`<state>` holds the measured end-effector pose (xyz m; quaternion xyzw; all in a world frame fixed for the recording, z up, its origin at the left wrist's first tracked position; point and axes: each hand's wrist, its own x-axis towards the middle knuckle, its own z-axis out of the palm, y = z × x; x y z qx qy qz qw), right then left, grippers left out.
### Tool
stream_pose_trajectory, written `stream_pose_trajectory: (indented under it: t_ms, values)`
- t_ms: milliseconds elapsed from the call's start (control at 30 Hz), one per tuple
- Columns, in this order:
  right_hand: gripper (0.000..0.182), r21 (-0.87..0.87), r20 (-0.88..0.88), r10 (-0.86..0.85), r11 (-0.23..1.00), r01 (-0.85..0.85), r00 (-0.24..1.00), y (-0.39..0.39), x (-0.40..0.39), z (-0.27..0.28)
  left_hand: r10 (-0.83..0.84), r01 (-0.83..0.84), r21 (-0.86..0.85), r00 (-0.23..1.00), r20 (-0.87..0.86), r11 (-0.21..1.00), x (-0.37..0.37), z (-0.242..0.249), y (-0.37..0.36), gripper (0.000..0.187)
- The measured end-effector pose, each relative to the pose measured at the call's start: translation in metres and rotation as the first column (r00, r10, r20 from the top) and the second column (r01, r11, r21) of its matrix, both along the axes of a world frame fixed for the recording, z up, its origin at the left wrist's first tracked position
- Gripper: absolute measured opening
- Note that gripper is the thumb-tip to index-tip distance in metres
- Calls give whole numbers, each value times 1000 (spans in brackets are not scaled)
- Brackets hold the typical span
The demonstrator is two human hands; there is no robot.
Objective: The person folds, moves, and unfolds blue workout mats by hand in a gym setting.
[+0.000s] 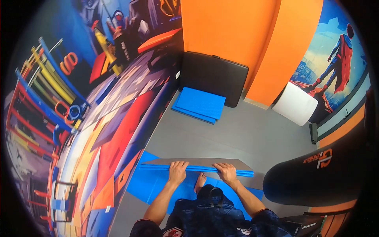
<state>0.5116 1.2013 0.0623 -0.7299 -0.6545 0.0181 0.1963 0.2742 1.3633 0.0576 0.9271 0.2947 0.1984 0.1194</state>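
My left hand and my right hand both grip the near edge of a folded exercise mat, with fingers curled over its top. Its upper face is grey-brown, and blue layers show along the edge facing me. Beneath it, a blue mat lies spread on the floor, partly hidden by the folded one and by my body. One bare foot shows between my arms. The undersides of both hands' grips are out of sight.
Blue folded mats lie on the grey floor before a black folded case-like panel at the orange wall. A black punching bag hangs at right. A white curved panel leans behind it. A painted wall runs along the left.
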Motion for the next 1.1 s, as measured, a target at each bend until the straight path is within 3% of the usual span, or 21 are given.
stream_pose_trajectory:
  t_ms: [333, 633, 833, 1100]
  values:
    - [38, 50, 29, -52, 997, 51, 998, 139, 103, 10, -21, 21, -14, 999, 30, 1000, 111, 7, 144, 33]
    - [37, -76, 44, -120, 990, 123, 992, 277, 187, -8, -100, 101, -93, 995, 17, 991, 206, -25, 299, 36]
    - [48, -181, -6, -134, 975, 131, 991, 374, 231, -6, -138, 143, -107, 989, 49, 984, 257, -32, 410, 36]
    - [46, -238, -19, -198, 953, 188, 980, 461, 282, -17, -222, 217, -136, 975, -16, 967, 317, -40, 513, 38]
